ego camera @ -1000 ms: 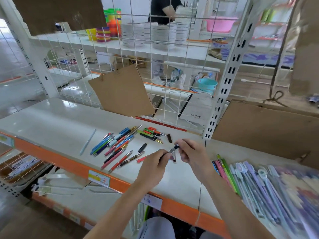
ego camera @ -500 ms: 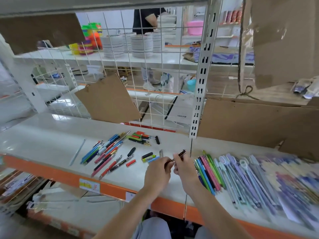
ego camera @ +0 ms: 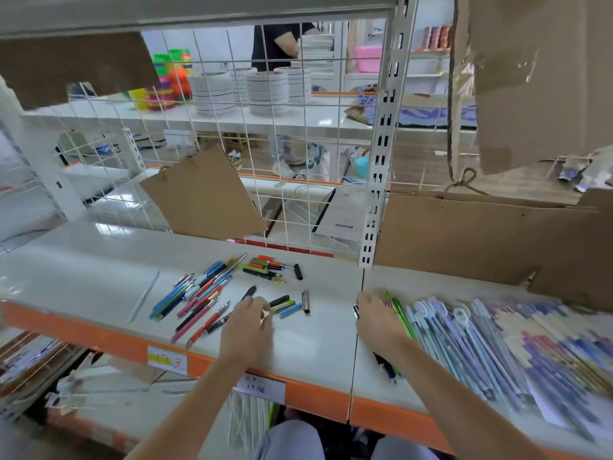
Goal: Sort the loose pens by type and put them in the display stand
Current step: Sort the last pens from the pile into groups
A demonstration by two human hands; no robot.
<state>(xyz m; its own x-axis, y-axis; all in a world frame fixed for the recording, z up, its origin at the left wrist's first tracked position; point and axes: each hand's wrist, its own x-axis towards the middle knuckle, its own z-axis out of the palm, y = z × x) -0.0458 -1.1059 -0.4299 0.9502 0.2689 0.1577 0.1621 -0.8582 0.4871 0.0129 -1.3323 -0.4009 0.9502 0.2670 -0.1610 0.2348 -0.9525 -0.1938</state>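
Head view looks down on a white shelf (ego camera: 99, 277) where loose pens (ego camera: 199, 297) lie in a spread left of centre, with a few caps (ego camera: 287, 305) just beside the left hand (ego camera: 248, 330). That hand rests knuckles-up on the shelf, its fingers curled at the caps, though whether they pinch one I cannot tell. Right hand (ego camera: 376, 318) lies at the edge of the sorted pens (ego camera: 464, 340) on the right, fingers bent over a dark pen (ego camera: 356, 310); its grip is hidden.
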